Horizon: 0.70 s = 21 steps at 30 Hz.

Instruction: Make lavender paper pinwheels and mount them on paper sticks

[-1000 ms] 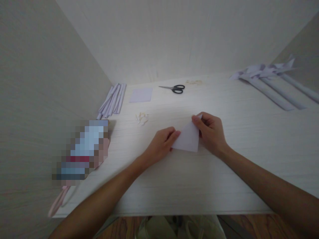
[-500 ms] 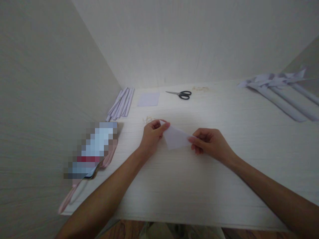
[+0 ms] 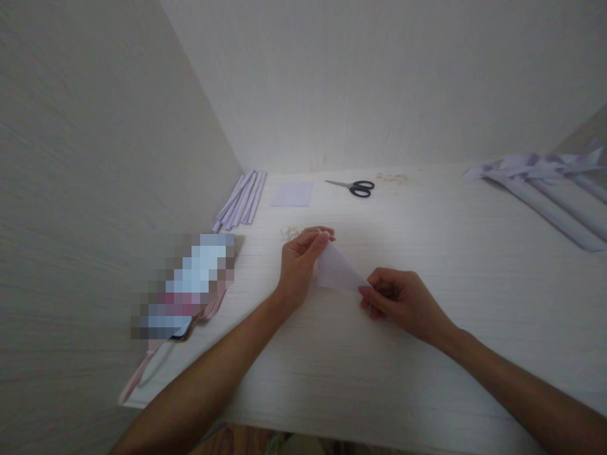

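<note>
Between my hands is a small white sheet of paper (image 3: pixel 339 268), its visible part shaped like a triangle. My left hand (image 3: pixel 303 256) pinches the upper left corner between thumb and fingers. At the lower right corner, my right hand (image 3: pixel 393 294) grips the paper with thumb and curled fingers. The paper is above the white table, just in front of a little pile of pale thin bits (image 3: pixel 290 233). Part of it is hidden behind my left fingers.
Black-handled scissors (image 3: pixel 358 188) lie near the back wall, beside a square stack of paper (image 3: pixel 292 194). Several rolled paper tubes (image 3: pixel 244 199) rest at the back left. A phone (image 3: pixel 190 284), blurred out, leans along the left wall. Folded paper pieces with tubes (image 3: pixel 545 183) occupy the right.
My right hand has moved down, so the paper now slants more steeply between my hands. The whole view has shifted slightly, with things appearing further right.
</note>
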Available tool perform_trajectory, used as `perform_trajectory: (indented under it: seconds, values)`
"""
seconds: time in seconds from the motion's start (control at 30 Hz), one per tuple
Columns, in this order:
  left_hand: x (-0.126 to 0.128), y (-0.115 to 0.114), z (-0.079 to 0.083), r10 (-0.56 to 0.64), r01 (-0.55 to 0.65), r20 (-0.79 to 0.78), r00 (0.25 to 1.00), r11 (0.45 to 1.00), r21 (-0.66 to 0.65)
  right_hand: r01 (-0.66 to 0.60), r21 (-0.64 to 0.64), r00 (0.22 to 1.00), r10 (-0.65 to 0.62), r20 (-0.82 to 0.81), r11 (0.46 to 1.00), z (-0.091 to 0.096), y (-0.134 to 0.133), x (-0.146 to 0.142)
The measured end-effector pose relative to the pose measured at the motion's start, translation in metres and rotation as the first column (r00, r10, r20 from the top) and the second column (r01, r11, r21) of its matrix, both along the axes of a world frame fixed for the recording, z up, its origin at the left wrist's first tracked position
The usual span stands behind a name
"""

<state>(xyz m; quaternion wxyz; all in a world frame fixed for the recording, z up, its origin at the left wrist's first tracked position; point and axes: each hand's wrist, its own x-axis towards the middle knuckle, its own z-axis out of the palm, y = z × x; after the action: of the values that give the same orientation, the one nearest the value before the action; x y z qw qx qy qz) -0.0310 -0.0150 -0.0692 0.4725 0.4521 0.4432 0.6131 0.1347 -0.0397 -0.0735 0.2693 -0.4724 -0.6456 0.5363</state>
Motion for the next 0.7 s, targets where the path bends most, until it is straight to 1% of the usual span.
perform_trajectory:
  seconds: [0.1,0.2,0.3,0.5,0.7]
  values:
    - [0.002,-0.002,0.003,-0.028,0.032,0.097,0.995,0.999,-0.042,-0.002,0.004,1.000,0.002,0.003,1.000,0.001,0.000,0.000]
    - [0.003,-0.004,0.005,-0.013,0.021,0.134,0.991,0.998,-0.056,-0.011,-0.021,1.000,0.011,-0.005,1.000,0.002,0.000,-0.001]
    - [0.004,-0.006,0.007,0.007,-0.002,0.106,0.994,0.999,-0.047,-0.034,-0.051,0.999,0.033,-0.013,0.998,0.001,0.000,0.000]
    - [0.003,-0.010,0.015,0.062,-0.063,-0.029,0.998,0.998,-0.030,-0.054,-0.087,0.998,0.052,-0.029,0.995,0.001,0.000,0.001]
    - [0.004,-0.010,0.015,0.066,-0.066,-0.010,0.998,0.997,-0.039,-0.062,-0.065,0.998,0.062,-0.005,0.996,0.001,0.001,0.001]
